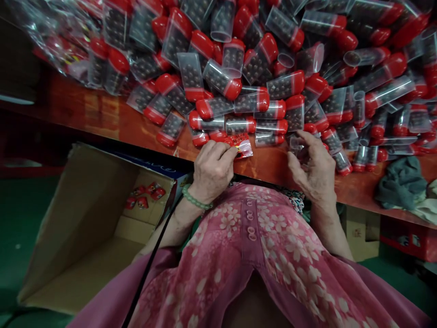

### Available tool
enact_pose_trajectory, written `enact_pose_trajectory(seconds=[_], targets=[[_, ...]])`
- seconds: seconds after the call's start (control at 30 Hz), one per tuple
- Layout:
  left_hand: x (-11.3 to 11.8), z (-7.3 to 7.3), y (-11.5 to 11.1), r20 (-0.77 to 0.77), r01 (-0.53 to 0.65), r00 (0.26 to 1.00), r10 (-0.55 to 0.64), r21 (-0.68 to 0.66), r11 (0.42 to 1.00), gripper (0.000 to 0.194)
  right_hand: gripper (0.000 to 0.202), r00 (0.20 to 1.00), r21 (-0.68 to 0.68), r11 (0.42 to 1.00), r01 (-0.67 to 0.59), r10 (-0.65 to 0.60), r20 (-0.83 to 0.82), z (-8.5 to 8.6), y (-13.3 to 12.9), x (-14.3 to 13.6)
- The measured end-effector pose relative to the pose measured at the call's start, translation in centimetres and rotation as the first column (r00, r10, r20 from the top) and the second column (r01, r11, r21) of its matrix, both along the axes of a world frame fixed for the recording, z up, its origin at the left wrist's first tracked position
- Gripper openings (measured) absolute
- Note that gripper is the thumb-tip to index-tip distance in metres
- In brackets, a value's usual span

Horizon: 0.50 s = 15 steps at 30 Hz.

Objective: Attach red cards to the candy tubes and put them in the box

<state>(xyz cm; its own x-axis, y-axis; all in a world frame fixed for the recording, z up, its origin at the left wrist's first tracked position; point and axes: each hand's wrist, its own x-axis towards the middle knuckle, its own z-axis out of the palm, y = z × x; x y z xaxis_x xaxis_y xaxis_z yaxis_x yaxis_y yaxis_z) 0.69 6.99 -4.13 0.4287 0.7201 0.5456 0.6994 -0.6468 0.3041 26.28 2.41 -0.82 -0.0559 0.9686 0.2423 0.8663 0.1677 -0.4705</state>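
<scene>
My left hand (214, 168), a green bead bracelet at its wrist, pinches a small red printed packet (241, 146) with a shiny silvery end at the table's front edge. Over to the right, my right hand (316, 166) curls with thumb and forefinger around a clear plastic container (296, 143); its far part is hidden by the hand. Just beyond both hands lie clear containers with red ends, filled with small dark balls, such as one container (241, 124) on its side between the hands.
A large pile of similar containers (218, 82) covers the back of the red-brown table (136, 132). Clear plastic wrapping (51, 41) lies at the far left. Below left stands an open cardboard box (82, 209) with several red packets (145, 195). A grey-green cloth (401, 182) lies at right.
</scene>
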Motion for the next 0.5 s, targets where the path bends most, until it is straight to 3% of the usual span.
enact_pose_trajectory(seconds=[0.2, 0.3, 0.4, 0.5], targets=[[0.1, -0.2, -0.1, 0.018, -0.034, 0.999, 0.037, -0.125, 0.992, 0.020, 0.045, 0.991, 0.141, 0.990, -0.025, 0.042, -0.124, -0.6, -0.2, 0.4], [0.1, 0.4, -0.2, -0.023, -0.052, 0.999, 0.049, -0.213, 0.976, 0.028, 0.036, 0.995, 0.072, 0.996, -0.044, 0.051, -0.089, -0.3, -0.8, 0.1], [0.0, 0.7, -0.1, -0.048, -0.048, 0.998, 0.039, -0.213, 0.976, 0.028, 0.029, 0.997, -0.048, 0.998, -0.050, 0.047, -0.057, 0.2, -1.3, -0.1], [-0.1, 0.4, 0.2, 0.034, -0.053, 0.998, 0.061, -0.205, 0.977, 0.020, 0.025, 0.997, -0.112, 0.993, -0.041, 0.033, -0.072, 0.3, -1.5, 0.0]])
